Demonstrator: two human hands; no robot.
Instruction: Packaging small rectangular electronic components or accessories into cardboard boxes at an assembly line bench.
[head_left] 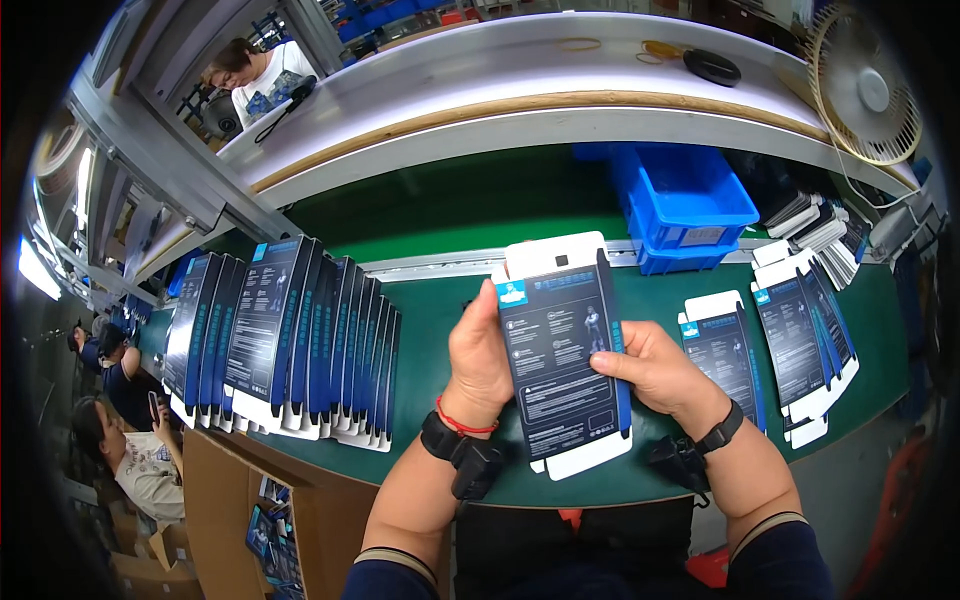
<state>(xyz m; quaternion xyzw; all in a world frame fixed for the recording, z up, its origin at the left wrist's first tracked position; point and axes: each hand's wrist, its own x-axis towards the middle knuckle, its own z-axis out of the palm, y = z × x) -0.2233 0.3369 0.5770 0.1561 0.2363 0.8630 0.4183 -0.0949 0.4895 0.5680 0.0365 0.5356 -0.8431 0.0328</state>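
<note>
A dark blue printed carton [560,370] stands upright between my hands, its white end flaps unfolded at top and bottom. My left hand [478,350] grips its left edge, with most of the fingers hidden behind it. On the other side, my right hand [655,368] is closed on the right edge, thumb flat on the printed face. Right of that hand, a similar carton [722,345] lies on the green table. Farther right is a small fanned stack of the same cartons [795,335]. A long row of cartons [265,330] leans together on the left.
Blue plastic bins [690,215] stand at the back, below a raised shelf [480,85]. More flat cartons [815,225] and a fan [870,90] are at the far right. A cardboard box [225,500] sits below the table's left edge. Other people are at the left and beyond the shelf.
</note>
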